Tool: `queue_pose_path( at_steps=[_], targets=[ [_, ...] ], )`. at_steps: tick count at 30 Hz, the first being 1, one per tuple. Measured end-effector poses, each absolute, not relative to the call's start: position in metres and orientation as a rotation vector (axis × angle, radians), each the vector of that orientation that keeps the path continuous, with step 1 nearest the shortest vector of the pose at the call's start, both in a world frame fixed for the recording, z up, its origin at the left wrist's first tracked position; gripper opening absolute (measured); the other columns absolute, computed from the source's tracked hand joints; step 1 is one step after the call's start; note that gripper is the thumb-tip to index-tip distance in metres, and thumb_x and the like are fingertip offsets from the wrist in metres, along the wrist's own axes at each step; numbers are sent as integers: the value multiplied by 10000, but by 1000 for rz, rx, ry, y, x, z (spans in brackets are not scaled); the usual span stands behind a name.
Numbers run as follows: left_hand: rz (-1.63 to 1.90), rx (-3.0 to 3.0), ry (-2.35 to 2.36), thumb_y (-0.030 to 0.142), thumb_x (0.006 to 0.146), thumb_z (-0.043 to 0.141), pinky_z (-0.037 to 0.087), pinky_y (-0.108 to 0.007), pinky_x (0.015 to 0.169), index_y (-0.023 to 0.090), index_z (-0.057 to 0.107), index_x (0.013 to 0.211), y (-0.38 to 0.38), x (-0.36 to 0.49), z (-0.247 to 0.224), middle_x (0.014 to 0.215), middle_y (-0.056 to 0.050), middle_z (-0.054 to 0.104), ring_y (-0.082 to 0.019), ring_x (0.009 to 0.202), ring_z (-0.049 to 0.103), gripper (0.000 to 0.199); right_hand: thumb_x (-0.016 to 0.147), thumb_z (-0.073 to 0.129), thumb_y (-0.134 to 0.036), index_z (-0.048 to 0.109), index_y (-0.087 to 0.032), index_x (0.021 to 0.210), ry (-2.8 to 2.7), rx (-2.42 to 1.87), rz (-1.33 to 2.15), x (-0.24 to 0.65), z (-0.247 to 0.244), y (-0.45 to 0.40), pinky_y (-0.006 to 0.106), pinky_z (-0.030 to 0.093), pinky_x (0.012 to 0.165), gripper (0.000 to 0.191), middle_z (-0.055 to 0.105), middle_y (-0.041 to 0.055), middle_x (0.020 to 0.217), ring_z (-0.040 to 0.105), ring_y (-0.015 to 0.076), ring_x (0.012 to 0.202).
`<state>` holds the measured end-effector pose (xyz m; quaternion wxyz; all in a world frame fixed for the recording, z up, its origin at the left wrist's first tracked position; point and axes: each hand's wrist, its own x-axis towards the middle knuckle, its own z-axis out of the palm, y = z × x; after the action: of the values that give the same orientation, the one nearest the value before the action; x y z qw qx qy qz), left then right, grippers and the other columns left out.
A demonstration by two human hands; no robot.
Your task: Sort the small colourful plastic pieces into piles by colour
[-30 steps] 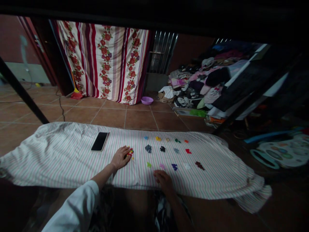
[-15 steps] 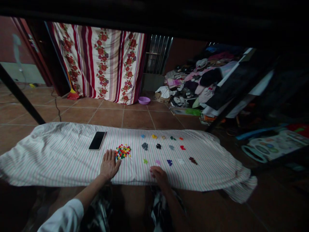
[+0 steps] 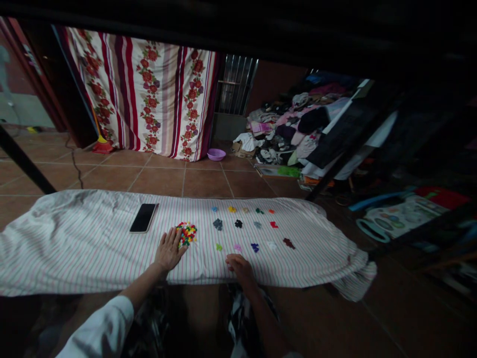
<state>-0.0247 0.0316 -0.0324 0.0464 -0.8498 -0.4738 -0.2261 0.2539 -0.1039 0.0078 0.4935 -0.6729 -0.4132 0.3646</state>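
Mixed pieces (image 3: 189, 232) lie at the right of the nearer, flat-stretched left hand (image 3: 169, 249); the right hand (image 3: 240, 267) curls by the near edge of the cloth (image 3: 93, 248), its hold unclear.

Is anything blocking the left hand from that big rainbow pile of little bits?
No, nothing visible is. The left hand reaches the left edge of the multicolored pile. The smartphone lies farther left, out of the way.
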Motion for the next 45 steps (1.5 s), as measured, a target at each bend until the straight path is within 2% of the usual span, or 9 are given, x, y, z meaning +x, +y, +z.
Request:
queue_pose_path(
  at_steps=[9, 16, 27, 33, 37, 39, 41, 43, 45],
  targets=[
    [-684, -2572, -1514, 728, 843, 341, 348, -534, 1088, 113, 390, 1443, 43, -31, -33, 1445, -233, 446, -363, 1375, 381, 860, 635, 609, -657, 709, -211, 674, -968, -1632, 889, 253, 14, -104, 358, 577, 626, 458, 716, 97, 855, 676, 249, 769],
    [-585, -2714, -1457, 683, 872, 354, 346, -525, 1085, 148, 364, 1457, 57, -18, -22, 1467, -194, 437, -333, 1378, 383, 793, 622, 636, -645, 708, -186, 681, -931, -1634, 923, 253, 13, -102, 354, 567, 615, 469, 711, 107, 833, 681, 249, 748],
    [-641, -2889, -1269, 605, 899, 410, 364, -516, 1080, 240, 326, 1473, 65, -7, -16, 1514, -161, 374, -296, 1402, 349, 686, 616, 635, -693, 708, -194, 711, -936, -1644, 910, 251, 18, -102, 356, 573, 610, 513, 720, 103, 805, 687, 261, 759],
    [-695, -2918, -1248, 434, 967, 297, 355, -560, 1073, 262, 557, 1284, 84, -8, -16, 1433, -123, 491, -301, 1380, 375, 444, 617, 619, -726, 695, -190, 706, -944, -1643, 911, 254, 16, -104, 334, 566, 612, 549, 710, 100, 806, 674, 238, 745],
    [-730, -2910, -1274, 479, 959, 308, 377, -546, 1067, 236, 489, 1354, 87, -5, -22, 1415, -144, 508, -293, 1358, 413, 498, 691, 570, -710, 680, -191, 714, -1051, -1619, 884, 250, 17, -107, 317, 554, 574, 532, 684, 84, 776, 649, 208, 677],
    [-753, -2904, -1296, 516, 947, 329, 385, -538, 1068, 206, 425, 1408, 86, 1, -25, 1416, -166, 501, -297, 1357, 417, 564, 766, 529, -667, 684, -207, 764, -1167, -1581, 827, 240, 22, -103, 323, 565, 627, 485, 685, 71, 824, 654, 202, 714],
    [-769, -2910, -1298, 527, 943, 338, 375, -531, 1083, 189, 394, 1430, 83, 9, -26, 1428, -171, 489, -297, 1367, 407, 595, 838, 490, -602, 694, -232, 854, -1282, -1526, 745, 223, 29, -91, 343, 564, 798, 422, 694, 63, 940, 662, 211, 875],
    [-779, -2929, -1279, 517, 948, 338, 368, -506, 1101, 186, 372, 1444, 81, 16, -24, 1444, -157, 477, -281, 1376, 398, 598, 907, 423, -536, 685, -245, 991, -1346, -1506, 658, 205, 33, -70, 364, 493, 982, 401, 678, 62, 1085, 620, 212, 1063],
    [-780, -2953, -1250, 501, 956, 329, 376, -465, 1106, 183, 344, 1459, 79, 20, -19, 1449, -139, 478, -255, 1375, 404, 595, 957, 320, -496, 646, -241, 1134, -1348, -1523, 590, 190, 31, -44, 372, 451, 1043, 451, 642, 73, 1187, 576, 205, 1154]
  ],
)
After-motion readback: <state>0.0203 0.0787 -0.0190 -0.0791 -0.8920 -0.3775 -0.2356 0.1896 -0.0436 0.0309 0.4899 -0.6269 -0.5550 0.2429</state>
